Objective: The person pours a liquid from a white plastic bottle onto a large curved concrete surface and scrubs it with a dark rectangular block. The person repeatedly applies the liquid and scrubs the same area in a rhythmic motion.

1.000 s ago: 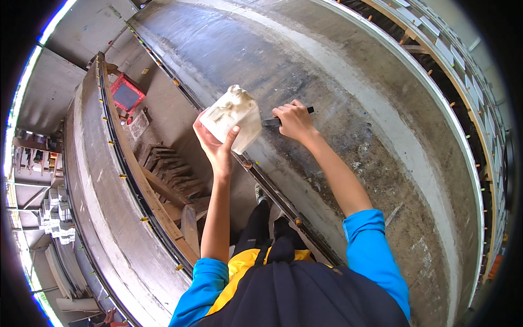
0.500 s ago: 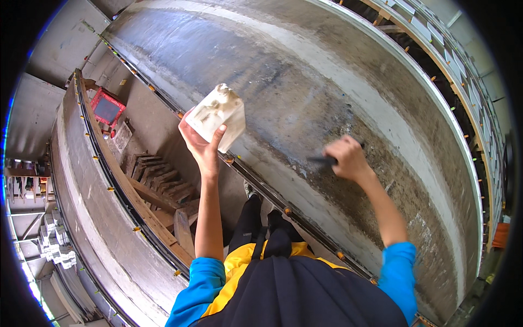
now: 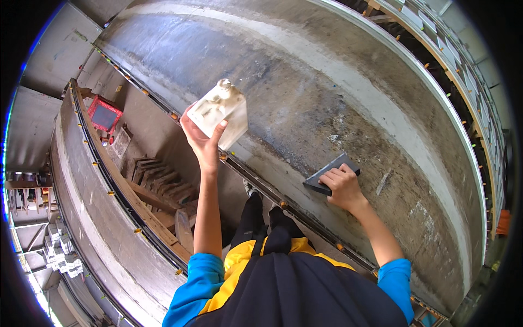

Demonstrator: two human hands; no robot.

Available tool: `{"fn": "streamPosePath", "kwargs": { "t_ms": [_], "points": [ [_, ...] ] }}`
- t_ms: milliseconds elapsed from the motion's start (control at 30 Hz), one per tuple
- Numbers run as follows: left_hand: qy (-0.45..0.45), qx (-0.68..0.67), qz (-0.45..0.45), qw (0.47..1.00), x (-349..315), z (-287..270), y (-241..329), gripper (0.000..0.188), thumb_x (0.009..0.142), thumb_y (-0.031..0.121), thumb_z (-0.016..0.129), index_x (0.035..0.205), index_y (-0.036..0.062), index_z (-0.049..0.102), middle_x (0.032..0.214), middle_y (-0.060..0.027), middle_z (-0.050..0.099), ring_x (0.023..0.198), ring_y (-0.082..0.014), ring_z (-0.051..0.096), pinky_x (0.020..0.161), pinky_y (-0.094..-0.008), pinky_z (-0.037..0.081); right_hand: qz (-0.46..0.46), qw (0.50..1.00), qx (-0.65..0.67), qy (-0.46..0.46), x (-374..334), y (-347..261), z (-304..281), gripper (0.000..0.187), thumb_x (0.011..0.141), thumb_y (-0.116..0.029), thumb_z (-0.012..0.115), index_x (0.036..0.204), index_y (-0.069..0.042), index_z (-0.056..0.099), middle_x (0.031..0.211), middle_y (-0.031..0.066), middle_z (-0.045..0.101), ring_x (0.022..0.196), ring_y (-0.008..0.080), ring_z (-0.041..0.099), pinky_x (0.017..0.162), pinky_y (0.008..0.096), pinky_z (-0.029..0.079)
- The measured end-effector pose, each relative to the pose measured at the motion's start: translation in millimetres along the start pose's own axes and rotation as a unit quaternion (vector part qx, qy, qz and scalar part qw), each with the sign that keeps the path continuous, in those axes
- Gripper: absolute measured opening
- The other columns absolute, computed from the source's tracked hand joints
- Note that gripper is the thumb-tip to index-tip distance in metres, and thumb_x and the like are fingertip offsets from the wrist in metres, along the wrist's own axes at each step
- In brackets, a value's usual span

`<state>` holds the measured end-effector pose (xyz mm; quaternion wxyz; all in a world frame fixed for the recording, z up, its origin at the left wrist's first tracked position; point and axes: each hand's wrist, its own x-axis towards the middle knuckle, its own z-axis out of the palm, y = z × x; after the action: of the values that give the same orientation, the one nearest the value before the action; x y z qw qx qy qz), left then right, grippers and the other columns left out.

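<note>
My left hand (image 3: pixel 202 143) is raised and grips a dirty white plastic jug (image 3: pixel 222 111) with a small cap, tilted over the near edge of a large grey concrete slab (image 3: pixel 305 82). My right hand (image 3: pixel 342 188) presses a flat dark scraper blade (image 3: pixel 330 173) onto the slab surface near its front edge. A dark steel rail (image 3: pixel 261 188) runs along that edge, just below both hands. Pale streaks and stains mark the concrete beyond the scraper.
A red box-like device (image 3: pixel 104 114) sits in the trench at the left, near stacked wooden blocks (image 3: pixel 158 174) and planks. Another concrete form (image 3: pixel 87 207) curves along the left. Scaffold-like framing (image 3: pixel 463 71) borders the slab's far side. My legs stand between the forms.
My right hand has swept down and to the right across the slab with the scraper. My left hand with the jug has stayed raised, shifting slightly.
</note>
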<state>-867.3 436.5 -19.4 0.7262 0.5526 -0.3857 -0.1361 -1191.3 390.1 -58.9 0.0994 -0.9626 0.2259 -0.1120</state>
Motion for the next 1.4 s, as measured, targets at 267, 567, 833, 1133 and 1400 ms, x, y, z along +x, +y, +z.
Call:
{"fn": "streamPosePath", "kwargs": {
  "t_ms": [267,567,833,1133,1400],
  "points": [
    [-0.045,0.011,0.025,0.999,4.9,27.1,8.0,0.075,0.065,0.009,0.079,0.125,0.0017,0.034,0.117,-0.0110,0.045,0.111,-0.0211,0.046,0.097,-0.0348,0.036,0.010,0.989,-0.043,0.143,97.8,46.7,21.7,0.019,0.059,-0.003,0.060,0.077,-0.009,0.058,0.075,0.0047,0.063,0.074,0.0204,0.061,0.076,0.0331,0.042],
    [-0.034,0.037,0.018,0.999,16.1,-16.5,0.0,0.076,0.064,0.015,0.082,0.123,0.0009,0.036,0.118,-0.0110,0.045,0.112,-0.0212,0.044,0.098,-0.0357,0.035,0.110,0.993,-0.014,-0.034,37.8,42.3,-9.8,0.026,0.061,-0.007,0.070,0.086,-0.011,0.063,0.079,0.0046,0.065,0.073,0.0171,0.062,0.071,0.0320,0.048],
    [-0.022,0.012,0.011,1.000,75.7,-14.6,-18.7,0.075,0.065,0.012,0.081,0.124,0.0015,0.035,0.118,-0.0109,0.044,0.112,-0.0212,0.044,0.098,-0.0353,0.035,0.308,0.922,0.217,0.091,182.7,44.0,0.9,0.049,0.070,-0.017,0.072,0.111,-0.006,0.047,0.086,0.0197,0.065,0.075,0.0303,0.066,0.066,0.0390,0.053],
    [-0.130,-0.010,-0.023,0.991,171.7,6.2,-67.4,0.077,0.064,0.010,0.081,0.125,0.0029,0.033,0.119,-0.0104,0.043,0.112,-0.0213,0.043,0.097,-0.0350,0.035,0.396,0.892,0.218,0.003,234.5,14.0,41.3,0.052,0.071,-0.014,0.073,0.108,-0.011,0.037,0.081,0.0226,0.063,0.075,0.0383,0.064,0.064,0.0449,0.052],
    [-0.206,-0.077,-0.085,0.972,210.1,45.8,-100.9,0.072,0.068,0.010,0.078,0.125,0.0048,0.033,0.119,-0.0110,0.044,0.112,-0.0225,0.044,0.096,-0.0360,0.037,0.646,0.735,0.117,0.170,89.4,101.1,7.4,0.043,0.074,-0.007,0.069,0.108,-0.008,0.042,0.089,0.0147,0.065,0.070,0.0252,0.066,0.055,0.0291,0.055]
  ]
}}
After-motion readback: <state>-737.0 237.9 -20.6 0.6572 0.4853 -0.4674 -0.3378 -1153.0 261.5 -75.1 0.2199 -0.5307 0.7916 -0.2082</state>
